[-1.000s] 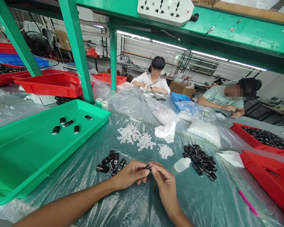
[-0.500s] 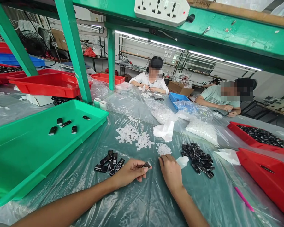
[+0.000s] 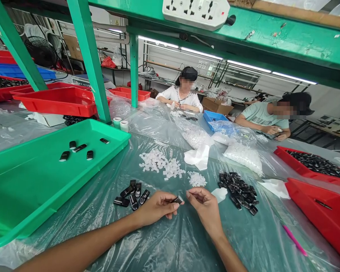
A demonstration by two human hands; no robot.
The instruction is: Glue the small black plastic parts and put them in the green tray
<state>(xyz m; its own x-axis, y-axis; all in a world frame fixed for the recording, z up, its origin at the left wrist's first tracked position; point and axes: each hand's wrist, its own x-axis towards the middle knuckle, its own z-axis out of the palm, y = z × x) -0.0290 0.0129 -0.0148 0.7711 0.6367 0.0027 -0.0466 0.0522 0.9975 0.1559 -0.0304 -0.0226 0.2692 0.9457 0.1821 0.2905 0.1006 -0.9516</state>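
Faces a green tabletop covered in wrinkled clear plastic sheeting, glossy with reflections. Pinches a small black casing (pale at one end) between thumb and fingers of the left hand, just above the sheeting. Draws the fingertips of the right hand together just beside it, with anything between them too small to make out.

Has a cluster of black casings near the left hand, a larger heap of black casings to the right, and a translucent bottle partly behind the right hand. Spreads out beyond into piles of white pieces and a pile of smaller white bits.

Holds five more casings in a green tray at left, with red trays at right. Passes under a green metal frame bearing a white power strip. Opens behind onto two seated co-workers, racks and a black fan.
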